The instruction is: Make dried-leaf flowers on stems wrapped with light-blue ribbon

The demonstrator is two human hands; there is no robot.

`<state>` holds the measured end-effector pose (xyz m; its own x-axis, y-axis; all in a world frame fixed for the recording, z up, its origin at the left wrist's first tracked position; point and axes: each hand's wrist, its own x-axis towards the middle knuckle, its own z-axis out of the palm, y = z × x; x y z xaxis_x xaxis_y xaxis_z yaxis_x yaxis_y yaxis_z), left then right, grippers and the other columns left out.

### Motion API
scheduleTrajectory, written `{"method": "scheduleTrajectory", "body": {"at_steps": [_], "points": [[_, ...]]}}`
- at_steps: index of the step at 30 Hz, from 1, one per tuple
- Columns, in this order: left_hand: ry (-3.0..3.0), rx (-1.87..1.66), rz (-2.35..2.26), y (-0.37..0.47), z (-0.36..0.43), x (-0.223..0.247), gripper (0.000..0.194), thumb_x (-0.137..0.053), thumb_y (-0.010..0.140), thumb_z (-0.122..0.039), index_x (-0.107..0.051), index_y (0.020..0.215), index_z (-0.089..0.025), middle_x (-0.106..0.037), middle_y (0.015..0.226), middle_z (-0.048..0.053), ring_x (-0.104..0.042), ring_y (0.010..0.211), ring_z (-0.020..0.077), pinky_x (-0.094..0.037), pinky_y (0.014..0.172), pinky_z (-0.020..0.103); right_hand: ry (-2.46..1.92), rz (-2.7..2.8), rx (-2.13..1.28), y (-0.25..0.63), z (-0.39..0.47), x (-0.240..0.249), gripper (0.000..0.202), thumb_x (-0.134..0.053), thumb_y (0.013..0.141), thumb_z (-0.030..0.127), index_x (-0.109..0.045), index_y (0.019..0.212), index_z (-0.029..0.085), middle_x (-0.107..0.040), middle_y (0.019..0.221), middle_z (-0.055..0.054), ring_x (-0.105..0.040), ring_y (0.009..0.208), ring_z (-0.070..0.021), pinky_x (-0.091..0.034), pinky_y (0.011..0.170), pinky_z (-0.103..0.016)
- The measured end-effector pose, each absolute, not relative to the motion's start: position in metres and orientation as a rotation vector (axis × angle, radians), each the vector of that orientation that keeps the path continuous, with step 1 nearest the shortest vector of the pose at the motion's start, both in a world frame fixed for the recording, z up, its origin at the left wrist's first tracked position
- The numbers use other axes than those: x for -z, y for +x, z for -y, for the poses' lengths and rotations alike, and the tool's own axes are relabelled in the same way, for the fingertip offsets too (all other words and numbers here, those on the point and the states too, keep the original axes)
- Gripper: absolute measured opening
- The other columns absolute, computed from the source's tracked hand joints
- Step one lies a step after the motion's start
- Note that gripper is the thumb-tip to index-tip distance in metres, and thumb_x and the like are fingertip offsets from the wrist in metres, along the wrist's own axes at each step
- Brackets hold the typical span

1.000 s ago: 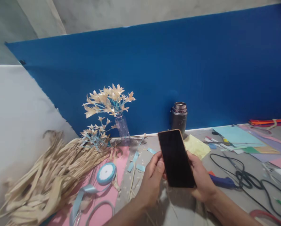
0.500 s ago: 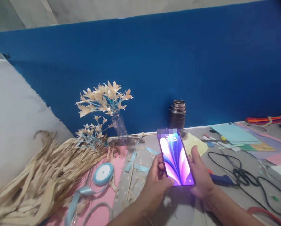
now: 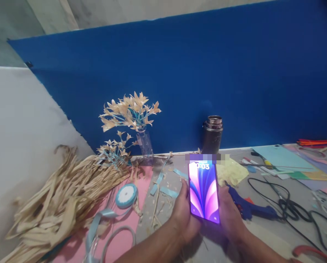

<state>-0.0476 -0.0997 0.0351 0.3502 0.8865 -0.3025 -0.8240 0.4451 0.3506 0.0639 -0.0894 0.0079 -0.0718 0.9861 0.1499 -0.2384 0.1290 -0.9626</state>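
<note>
A smartphone (image 3: 204, 193) with a lit purple and pink lock screen is held upright between both hands above the table. My left hand (image 3: 184, 215) grips its left edge, thumb along the side and fingers behind. On the other edge, my right hand (image 3: 229, 212) is closed round it; its fingers are mostly hidden behind the phone. Just right of that hand lies a blue glue gun (image 3: 251, 210) with a black cord. Behind the phone stand a dark open flask (image 3: 213, 135) and a crumpled pale yellow paper (image 3: 232, 171).
Dried corn husks (image 3: 70, 197) pile up at the left, beside a blue ribbon spool (image 3: 126, 196) on pink paper (image 3: 144, 179). A clear vase (image 3: 145, 146) holds husk flowers (image 3: 133, 109). Coloured sheets (image 3: 284, 157) and a tangled black cord (image 3: 289, 208) lie right.
My right thumb has come down from its raised position to the phone's edge. The phone has turned more upright and sits slightly lower. The view has shifted left, showing more of the glue gun.
</note>
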Motion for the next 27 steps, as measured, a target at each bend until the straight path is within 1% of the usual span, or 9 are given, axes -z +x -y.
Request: {"method": "scheduleTrajectory", "body": {"at_steps": [3, 6, 11, 14, 16, 19, 23, 25, 27], "points": [[0.193, -1.09, -0.454, -0.046, 0.104, -0.041, 0.063, -0.042, 0.096, -0.059, -0.068, 0.12, -0.007, -0.073, 0.111, 0.017, -0.065, 0.111, 0.029, -0.043, 0.104, 0.041, -0.921, 1.295, -1.058, 0.069, 0.082, -0.008, 0.066, -0.038, 0.092, 0.07, -0.066, 0.129, 0.024, -0.071, 0.119, -0.012, -0.058, 0.123, -0.0321, -0.042, 0.11, -0.049], [0.214, -1.066, -0.404, -0.047, 0.108, -0.045, 0.064, -0.038, 0.097, -0.059, -0.067, 0.123, -0.008, -0.073, 0.114, 0.016, -0.064, 0.113, 0.0283, -0.042, 0.105, 0.041, -0.968, 1.384, -0.895, 0.073, 0.075, -0.013, 0.064, -0.034, 0.095, 0.067, -0.063, 0.131, 0.022, -0.067, 0.125, -0.013, -0.055, 0.124, -0.0323, -0.04, 0.11, -0.052], [0.233, -1.052, -0.388, -0.051, 0.107, -0.041, 0.066, -0.039, 0.096, -0.061, -0.066, 0.124, -0.008, -0.074, 0.111, 0.016, -0.066, 0.109, 0.0279, -0.044, 0.101, 0.041, -1.004, 1.509, -0.8, 0.073, 0.078, -0.027, 0.049, -0.038, 0.098, 0.058, -0.069, 0.12, 0.027, -0.064, 0.126, -0.012, -0.053, 0.118, -0.0328, -0.037, 0.107, -0.05], [0.214, -1.041, -0.392, -0.057, 0.103, -0.04, 0.064, -0.045, 0.093, -0.061, -0.067, 0.123, -0.008, -0.074, 0.108, 0.016, -0.067, 0.105, 0.0288, -0.046, 0.098, 0.041, -0.965, 1.541, -1.003, 0.075, 0.081, -0.038, 0.041, -0.05, 0.095, 0.055, -0.071, 0.115, 0.027, -0.068, 0.12, -0.011, -0.057, 0.111, -0.0337, -0.042, 0.101, -0.048], [0.198, -1.068, -0.389, -0.061, 0.1, -0.043, 0.059, -0.047, 0.094, -0.057, -0.068, 0.12, -0.008, -0.074, 0.107, 0.016, -0.068, 0.102, 0.0277, -0.046, 0.097, 0.039, -0.887, 1.494, -1.296, 0.076, 0.081, -0.044, 0.04, -0.058, 0.092, 0.05, -0.068, 0.122, 0.025, -0.068, 0.12, -0.011, -0.06, 0.107, -0.0323, -0.046, 0.095, -0.046], [0.22, -1.111, -0.388, -0.066, 0.096, -0.047, 0.058, -0.043, 0.097, -0.054, -0.068, 0.118, -0.006, -0.074, 0.106, 0.016, -0.068, 0.1, 0.0263, -0.047, 0.095, 0.038, -0.712, 1.328, -1.639, 0.078, 0.079, -0.048, 0.049, -0.069, 0.085, 0.037, -0.06, 0.132, 0.024, -0.067, 0.125, -0.01, -0.063, 0.107, -0.0289, -0.049, 0.092, -0.042], [0.261, -1.105, -0.399, -0.067, 0.094, -0.044, 0.064, -0.039, 0.097, -0.057, -0.069, 0.115, -0.003, -0.075, 0.101, 0.018, -0.069, 0.095, 0.0266, -0.048, 0.092, 0.038, -0.694, 1.252, -1.695, 0.075, 0.079, -0.049, 0.056, -0.075, 0.072, 0.019, -0.063, 0.127, 0.025, -0.07, 0.121, -0.006, -0.065, 0.105, -0.0256, -0.051, 0.089, -0.036], [0.248, -1.108, -0.413, -0.065, 0.094, -0.039, 0.062, -0.041, 0.097, -0.056, -0.069, 0.114, -0.003, -0.075, 0.103, 0.017, -0.069, 0.093, 0.0255, -0.048, 0.091, 0.037, -0.758, 1.239, -1.665, 0.073, 0.08, -0.049, 0.051, -0.073, 0.069, 0.015, -0.067, 0.119, 0.023, -0.073, 0.113, -0.005, -0.066, 0.097, -0.024, -0.051, 0.085, -0.034], [0.224, -1.12, -0.431, -0.063, 0.095, -0.036, 0.058, -0.043, 0.097, -0.053, -0.069, 0.113, -0.004, -0.075, 0.103, 0.016, -0.069, 0.09, 0.0235, -0.049, 0.089, 0.035, -0.837, 1.183, -1.64, 0.071, 0.081, -0.049, 0.038, -0.072, 0.071, 0.018, -0.071, 0.109, 0.021, -0.075, 0.102, -0.004, -0.067, 0.085, -0.0221, -0.051, 0.079, -0.032]]}}
